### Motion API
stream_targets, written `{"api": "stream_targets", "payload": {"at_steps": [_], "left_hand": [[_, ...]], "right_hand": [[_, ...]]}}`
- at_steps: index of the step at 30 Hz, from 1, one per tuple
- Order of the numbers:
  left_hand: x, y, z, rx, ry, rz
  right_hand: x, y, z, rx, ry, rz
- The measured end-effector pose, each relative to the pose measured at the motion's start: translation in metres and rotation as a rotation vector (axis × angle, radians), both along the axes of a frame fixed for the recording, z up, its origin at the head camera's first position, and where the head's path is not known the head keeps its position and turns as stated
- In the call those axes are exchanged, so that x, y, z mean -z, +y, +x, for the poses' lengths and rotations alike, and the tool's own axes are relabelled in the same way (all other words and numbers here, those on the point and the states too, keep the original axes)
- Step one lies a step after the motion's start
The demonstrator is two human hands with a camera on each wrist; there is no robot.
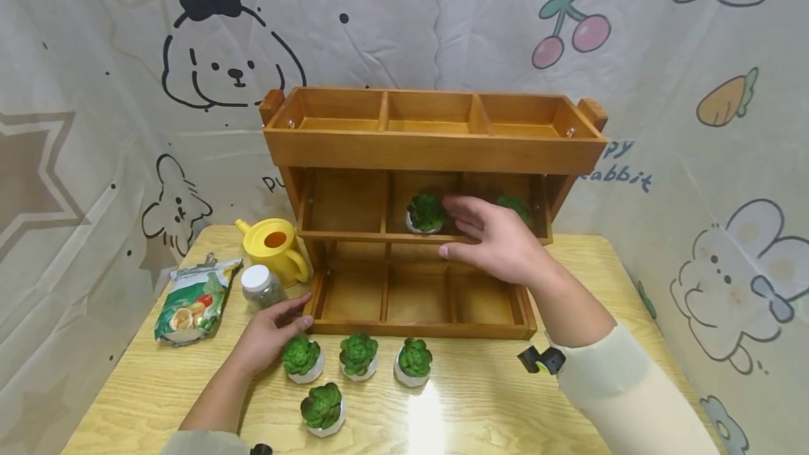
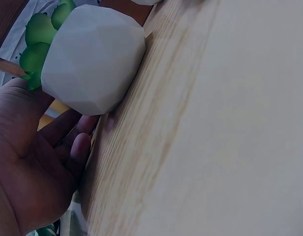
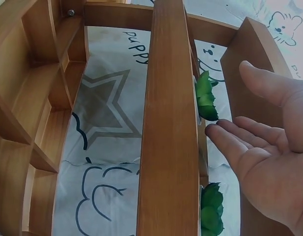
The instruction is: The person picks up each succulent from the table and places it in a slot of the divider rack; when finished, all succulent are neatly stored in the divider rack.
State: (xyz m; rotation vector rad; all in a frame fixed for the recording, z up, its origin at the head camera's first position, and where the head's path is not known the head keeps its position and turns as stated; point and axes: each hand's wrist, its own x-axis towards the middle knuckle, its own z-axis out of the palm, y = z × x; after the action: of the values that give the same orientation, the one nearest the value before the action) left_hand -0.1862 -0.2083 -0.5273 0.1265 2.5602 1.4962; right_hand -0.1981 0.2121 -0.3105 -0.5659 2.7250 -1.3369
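Note:
A three-tier wooden shelf stands on the table. My right hand, fingers extended and thumb apart, is at the middle tier, just right of a potted succulent in its centre compartment. Its fingertips are close to the leaves; in the right wrist view nothing lies between thumb and fingers. A second succulent sits in the right compartment, partly hidden by this hand. My left hand rests loosely curved by the shelf's lower left corner, beside a white-potted succulent; whether it touches the shelf, I cannot tell.
Several more succulents, including one nearer the front, stand on the table before the shelf. Left of the shelf are a yellow watering can, a white-lidded jar and a clipped green packet. Printed cloth hangs behind.

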Motion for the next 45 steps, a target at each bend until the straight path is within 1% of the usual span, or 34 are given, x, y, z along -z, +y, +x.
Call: {"api": "stream_targets", "payload": {"at_steps": [5,9,15,22,27,36,45], "left_hand": [[-0.001,0.0,0.0,0.009,0.018,-0.001],[-0.003,0.0,0.0,0.007,0.018,-0.001],[-0.001,0.0,0.001,-0.002,0.004,-0.001],[0.002,-0.002,-0.001,0.003,0.019,-0.012],[0.002,-0.002,-0.001,-0.002,0.003,-0.009],[0.0,-0.001,-0.001,0.006,-0.003,-0.002],[0.001,-0.001,-0.001,0.012,0.006,0.003]], "right_hand": [[0.006,0.004,0.006,0.003,0.01,-0.019],[0.01,0.006,0.011,0.006,0.014,-0.018],[0.016,0.005,0.019,-0.019,0.013,-0.064],[0.028,0.001,0.03,-0.034,0.006,-0.115],[0.036,0.0,0.037,-0.04,-0.002,-0.115],[0.05,-0.001,0.05,-0.046,0.001,-0.104],[0.066,0.001,0.061,-0.04,0.013,-0.091]]}}
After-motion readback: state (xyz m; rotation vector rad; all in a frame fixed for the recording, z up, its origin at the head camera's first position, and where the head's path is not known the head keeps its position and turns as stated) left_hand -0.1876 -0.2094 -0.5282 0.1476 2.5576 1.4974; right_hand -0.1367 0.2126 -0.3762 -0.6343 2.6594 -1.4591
